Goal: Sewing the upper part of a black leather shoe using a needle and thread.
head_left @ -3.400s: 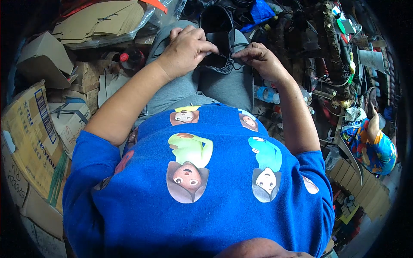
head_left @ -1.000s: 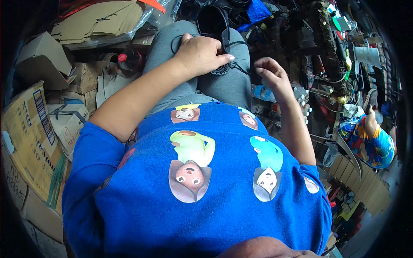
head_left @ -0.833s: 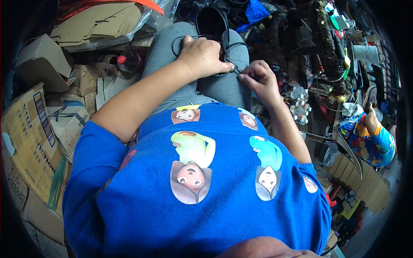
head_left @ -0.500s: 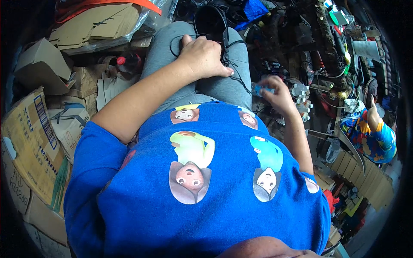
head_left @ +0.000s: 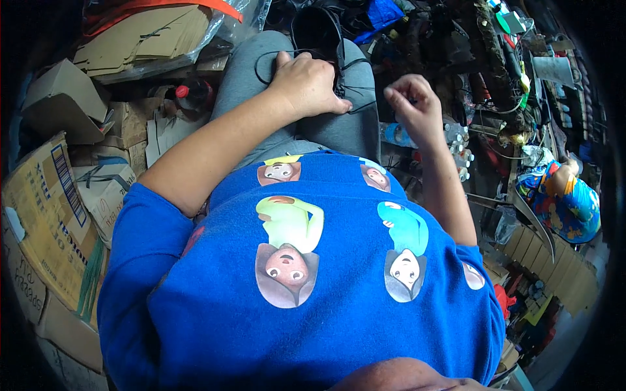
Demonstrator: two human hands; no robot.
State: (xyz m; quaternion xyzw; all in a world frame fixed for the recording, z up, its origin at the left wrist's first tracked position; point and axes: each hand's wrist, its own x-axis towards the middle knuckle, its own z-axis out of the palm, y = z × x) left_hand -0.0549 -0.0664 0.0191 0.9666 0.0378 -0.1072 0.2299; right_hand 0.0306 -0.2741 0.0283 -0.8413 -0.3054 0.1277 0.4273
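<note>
Black shoe upper point(head_left: 317, 38) on grey-trousered thighs point(head_left: 240, 85); probably light, pliable, best held by near edge. Left hand point(head_left: 310, 88) grips there; right hand point(head_left: 417, 107) curled beside dark cord point(head_left: 362, 107), pinch unclear.

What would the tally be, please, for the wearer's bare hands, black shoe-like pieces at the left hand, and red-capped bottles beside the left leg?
Left hand and right hand: 2
Black shoe-like piece: 1
Red-capped bottle: 1
Total: 4
</note>
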